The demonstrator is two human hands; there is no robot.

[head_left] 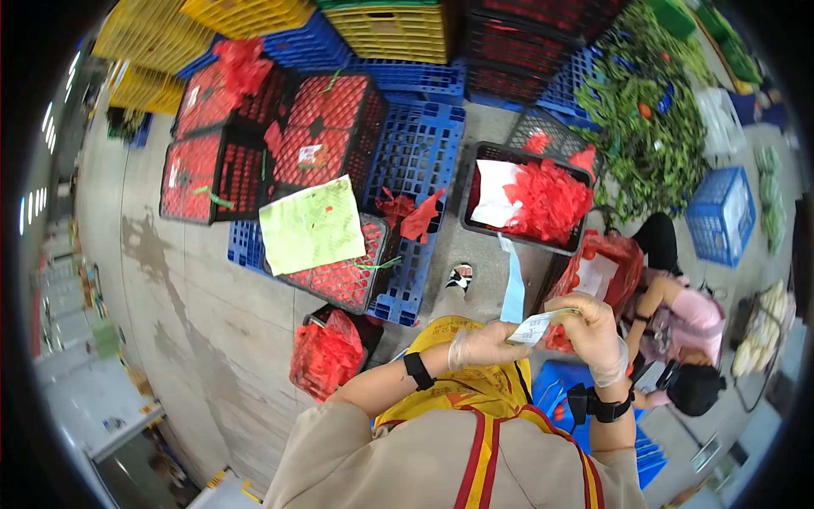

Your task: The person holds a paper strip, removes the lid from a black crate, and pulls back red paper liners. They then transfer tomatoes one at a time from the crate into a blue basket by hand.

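Both my hands wear thin clear gloves and meet in front of my yellow apron (475,386). Between them is a small white printed label (530,329). My left hand (485,343) pinches its lower left end. My right hand (593,331) has its fingers curled on the upper right end. A light blue strip (513,288) hangs beside the label, its lower end near my left hand. Beyond my hands stands a black crate (468,199) with red plastic bags (551,199) and white paper (496,193) in it.
Lidded black crates with red contents (318,131) stand on a blue pallet (415,161), one under a green sheet (312,227). A person in pink (695,314) crouches at right by a red-lined crate (606,254). Leafy greens (644,136) lie behind.
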